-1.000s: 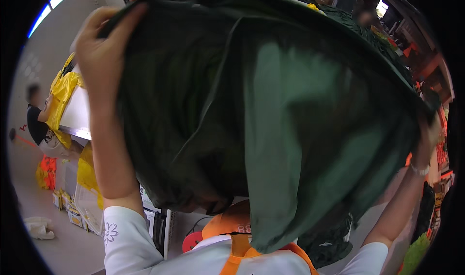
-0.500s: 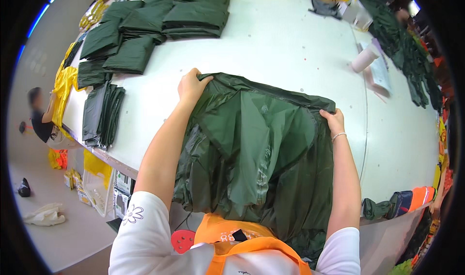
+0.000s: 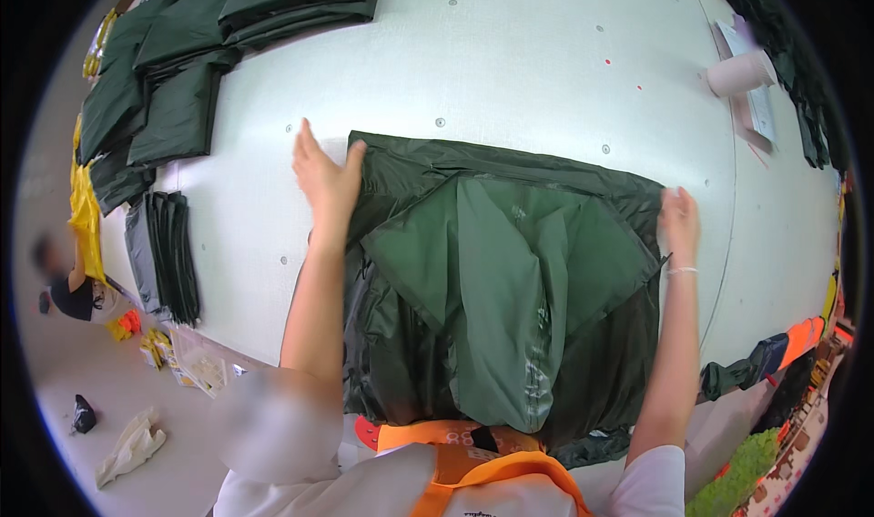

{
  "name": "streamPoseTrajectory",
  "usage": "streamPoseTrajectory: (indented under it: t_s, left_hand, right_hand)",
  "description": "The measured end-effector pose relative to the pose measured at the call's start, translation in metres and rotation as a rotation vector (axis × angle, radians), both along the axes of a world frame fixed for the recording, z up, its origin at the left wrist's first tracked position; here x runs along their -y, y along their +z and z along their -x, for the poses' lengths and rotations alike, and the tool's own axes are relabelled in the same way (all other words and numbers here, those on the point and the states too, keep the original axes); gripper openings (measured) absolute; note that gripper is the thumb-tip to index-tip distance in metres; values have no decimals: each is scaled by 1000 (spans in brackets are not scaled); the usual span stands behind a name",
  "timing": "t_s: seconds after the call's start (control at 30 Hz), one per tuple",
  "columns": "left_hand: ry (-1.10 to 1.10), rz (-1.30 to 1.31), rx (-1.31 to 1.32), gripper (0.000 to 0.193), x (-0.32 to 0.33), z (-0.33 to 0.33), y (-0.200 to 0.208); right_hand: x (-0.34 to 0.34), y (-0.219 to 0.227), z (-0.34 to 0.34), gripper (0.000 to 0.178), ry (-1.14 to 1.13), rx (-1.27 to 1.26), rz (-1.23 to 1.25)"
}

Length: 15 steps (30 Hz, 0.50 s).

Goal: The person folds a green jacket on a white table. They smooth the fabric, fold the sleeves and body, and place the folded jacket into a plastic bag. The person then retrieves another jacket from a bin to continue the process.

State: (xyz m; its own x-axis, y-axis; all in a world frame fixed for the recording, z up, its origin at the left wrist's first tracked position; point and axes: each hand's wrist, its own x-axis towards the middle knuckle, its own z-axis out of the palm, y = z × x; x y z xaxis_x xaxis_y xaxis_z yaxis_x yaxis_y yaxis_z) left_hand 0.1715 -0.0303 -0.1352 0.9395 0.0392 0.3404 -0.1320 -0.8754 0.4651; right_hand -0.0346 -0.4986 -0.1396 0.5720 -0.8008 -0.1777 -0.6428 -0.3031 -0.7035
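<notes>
A dark green waterproof garment, seemingly a raincoat (image 3: 510, 271), lies spread on the white table before me, its near part reaching down over the edge by my apron. Its far edge runs straight across, and a lighter green panel drapes down the middle. My left hand (image 3: 326, 180) is open at the far left corner, fingers stretched away from me, the thumb against the fabric's edge. At the far right corner my right hand (image 3: 681, 226) has its fingers bent together on the cloth, slightly blurred.
Folded dark green bundles (image 3: 182, 107) lie on the table (image 3: 510, 71) at the far left, with a row of thin folded ones (image 3: 171, 253) nearer. A pale cup-like cylinder (image 3: 742, 73) stands far right. Another person (image 3: 71, 280) is beyond the left edge, beside yellow fabric (image 3: 84, 212).
The garment's far edge now lies flatter and wider on the table. My left hand has loosened from its grip and spread its fingers; my right hand has moved right. The view has shifted.
</notes>
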Motion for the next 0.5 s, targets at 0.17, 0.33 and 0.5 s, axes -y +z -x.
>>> streamPoseTrajectory:
  t_s: [0.17,0.33,0.5]
  left_hand:
    - [-465,-33,-189,64,50,36,72]
    - [-661,-345,-252,74,77,73,17]
    - [-753,-229,-297,71,62,62,23]
  right_hand:
    - [-126,124,-26,36,275,319,-61]
    - [-209,15,-20,62,830,-145,558]
    - [-189,-5,-19,57,887,-16,451]
